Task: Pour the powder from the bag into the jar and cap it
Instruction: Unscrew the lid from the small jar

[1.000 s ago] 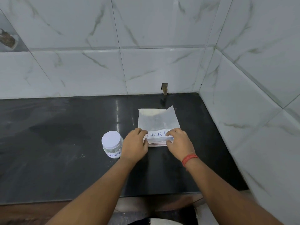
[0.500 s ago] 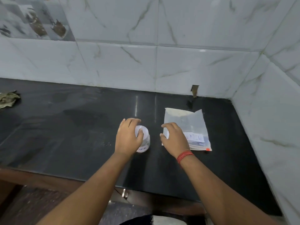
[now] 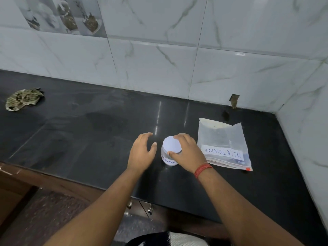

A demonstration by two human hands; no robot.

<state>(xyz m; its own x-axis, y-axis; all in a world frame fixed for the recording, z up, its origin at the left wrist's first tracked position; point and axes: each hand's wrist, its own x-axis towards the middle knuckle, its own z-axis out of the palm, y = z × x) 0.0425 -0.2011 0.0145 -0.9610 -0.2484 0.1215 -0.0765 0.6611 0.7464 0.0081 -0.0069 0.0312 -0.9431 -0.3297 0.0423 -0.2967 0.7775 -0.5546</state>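
A small clear jar [image 3: 167, 159] with a white lid [image 3: 171, 144] and a paper label stands on the black counter [image 3: 88, 132]. My right hand [image 3: 188, 153] grips the lid from the right, thumb on the near rim and fingers over the far rim. Just left of the jar hovers my left hand [image 3: 142, 151], fingers relaxed and spread, not touching it. A clear plastic bag [image 3: 223, 144] labelled MILK POWDER lies flat to the right of the jar, apart from both hands.
A crumpled patterned cloth [image 3: 24, 98] lies at the far left of the counter. Marble-tiled walls close the back and the right side. The counter's front edge runs diagonally below my arms, with cabinet handles [image 3: 140, 206] beneath it.
Both hands left the bag. My left hand held the jar half a second ago and has now let go. My right hand moved from the bag onto the jar lid. The view swung left.
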